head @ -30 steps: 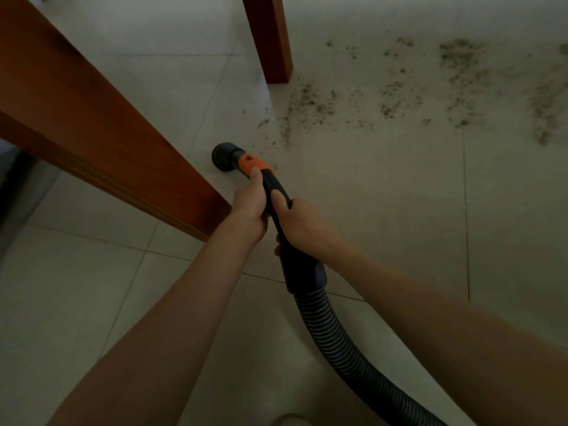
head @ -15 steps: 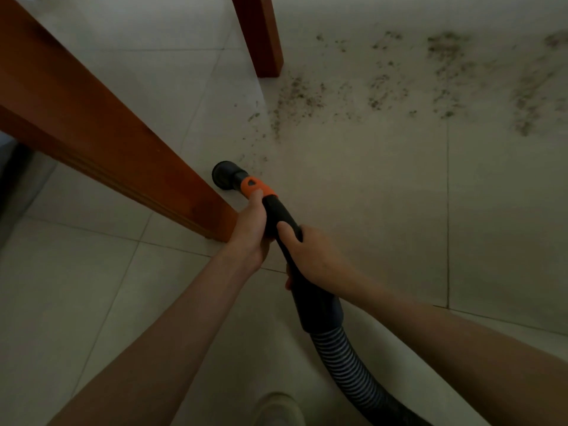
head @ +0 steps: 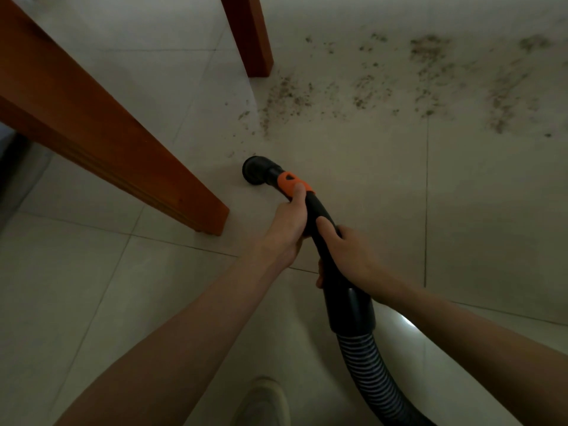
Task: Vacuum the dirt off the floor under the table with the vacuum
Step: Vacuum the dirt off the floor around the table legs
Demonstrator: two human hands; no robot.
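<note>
From the head camera, both hands hold the curved black plastic vacuum handle [head: 319, 216] with its orange band [head: 292, 184]. The left hand [head: 289, 229] wraps the handle just behind the orange band, its thumb lying against the band. The right hand [head: 347, 250] grips the handle nearer the person, fingers curled round it, thumb on top. The round black nozzle [head: 255, 172] sits at the floor, just short of the scattered dark dirt [head: 285, 96], which spreads in patches to the far right across the pale tiled floor [head: 461, 210]. A ribbed black hose [head: 368, 370] runs from the handle's collar to the near edge. The near reddish-brown wooden table leg [head: 123, 142] slants in from the left; a second wooden leg [head: 249, 35] stands far, beside the dirt. A pale shoe [head: 261, 401] shows at the near edge.
</note>
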